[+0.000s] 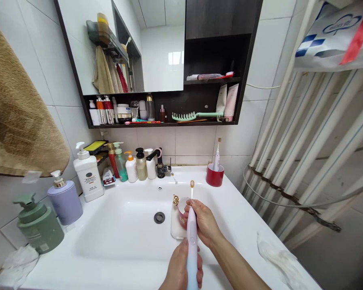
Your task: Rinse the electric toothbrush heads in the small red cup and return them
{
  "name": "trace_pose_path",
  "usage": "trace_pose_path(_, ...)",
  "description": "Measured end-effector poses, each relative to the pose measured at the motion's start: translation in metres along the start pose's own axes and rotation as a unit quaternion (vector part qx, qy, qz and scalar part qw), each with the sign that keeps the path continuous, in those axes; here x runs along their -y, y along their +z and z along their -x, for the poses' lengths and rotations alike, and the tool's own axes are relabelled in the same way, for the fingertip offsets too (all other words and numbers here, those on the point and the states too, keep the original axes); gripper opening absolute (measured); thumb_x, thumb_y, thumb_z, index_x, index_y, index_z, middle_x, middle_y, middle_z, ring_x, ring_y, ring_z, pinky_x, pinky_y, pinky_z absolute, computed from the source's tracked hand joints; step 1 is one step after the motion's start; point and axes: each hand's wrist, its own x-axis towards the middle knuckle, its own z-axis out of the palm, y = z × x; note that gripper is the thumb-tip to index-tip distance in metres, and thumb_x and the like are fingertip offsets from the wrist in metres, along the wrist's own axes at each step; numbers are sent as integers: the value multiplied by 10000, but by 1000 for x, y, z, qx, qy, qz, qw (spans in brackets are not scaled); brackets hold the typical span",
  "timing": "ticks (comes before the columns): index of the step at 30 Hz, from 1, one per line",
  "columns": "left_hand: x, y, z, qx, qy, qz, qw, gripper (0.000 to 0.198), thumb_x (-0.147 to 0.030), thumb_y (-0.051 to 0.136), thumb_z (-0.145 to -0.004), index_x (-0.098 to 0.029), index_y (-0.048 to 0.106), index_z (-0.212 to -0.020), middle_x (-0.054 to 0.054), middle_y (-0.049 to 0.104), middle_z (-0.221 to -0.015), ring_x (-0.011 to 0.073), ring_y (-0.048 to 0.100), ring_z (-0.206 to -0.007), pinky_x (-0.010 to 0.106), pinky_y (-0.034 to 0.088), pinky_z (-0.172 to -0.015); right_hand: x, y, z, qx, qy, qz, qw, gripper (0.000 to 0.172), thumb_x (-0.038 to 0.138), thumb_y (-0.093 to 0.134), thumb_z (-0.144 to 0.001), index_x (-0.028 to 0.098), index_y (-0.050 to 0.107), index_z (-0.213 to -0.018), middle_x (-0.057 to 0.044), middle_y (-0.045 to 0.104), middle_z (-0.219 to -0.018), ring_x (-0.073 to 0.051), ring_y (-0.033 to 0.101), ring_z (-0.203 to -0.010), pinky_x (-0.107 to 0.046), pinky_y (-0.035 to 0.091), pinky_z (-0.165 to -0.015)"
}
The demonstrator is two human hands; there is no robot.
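An electric toothbrush, pink above and pale blue below, stands upright over the sink's front right part. Around its lower handle my left hand is closed. My right hand pinches the neck, where the brush head meets the handle. Behind my hands, partly hidden, a red cup with a white inside and a gold ornament at its side sits on a white tray in the sink.
A red cup holding another toothbrush stands at the back right. Pump bottles line the left and back rim, by the black faucet. The dark mirror cabinet hangs above; pipes run along the right.
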Motion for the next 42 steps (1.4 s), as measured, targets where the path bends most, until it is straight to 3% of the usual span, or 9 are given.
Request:
trace_pose_path(13, -2, 3, 3, -16, -4, -43, 999, 504, -644, 262, -546, -156, 363, -620, -51, 415, -426, 49, 356, -287, 195, 260, -313, -7, -3, -3, -16, 10, -57, 998, 148, 314, 489, -620, 169, 458, -622, 53, 443, -476, -39, 378, -389, -189, 319, -401)
trace_pose_path(24, -1, 3, 2, -18, 4, -68, 998, 507, -652, 248, -541, -162, 352, -617, -50, 412, -396, 55, 348, -278, 197, 255, -304, -6, -4, 1, -28, 12, -74, 997, 135, 300, 487, -624, 167, 464, -615, 55, 447, -477, -40, 400, -399, -208, 369, -452)
trace_pose_path(30, 7, -2, 1, 23, -20, -24, 999, 513, -634, 272, -556, -146, 389, -664, -41, 424, -406, 57, 353, -275, 199, 228, -316, 7, -5, -6, -59, -3, -92, 994, 103, 263, 504, -609, 172, 457, -599, 63, 435, -475, -20, 360, -360, -162, 326, -368)
trace_pose_path(36, 9, -8, 1, 43, -25, 8, 999, 527, -647, 292, -531, -147, 397, -663, -45, 425, -406, 56, 367, -292, 201, 211, -339, 28, -5, -14, -56, -46, 22, 997, 144, 307, 496, -595, 164, 482, -593, 32, 467, -556, -54, 444, -453, -194, 381, -423)
trace_pose_path(42, 2, -10, 0, -2, -35, 38, 999, 519, -646, 311, -525, -151, 400, -652, -51, 411, -390, 60, 372, -307, 203, 194, -356, 28, -19, -45, -108, -64, 145, 981, 121, 236, 544, -545, 145, 520, -621, 62, 386, -417, -44, 364, -371, -181, 338, -359)
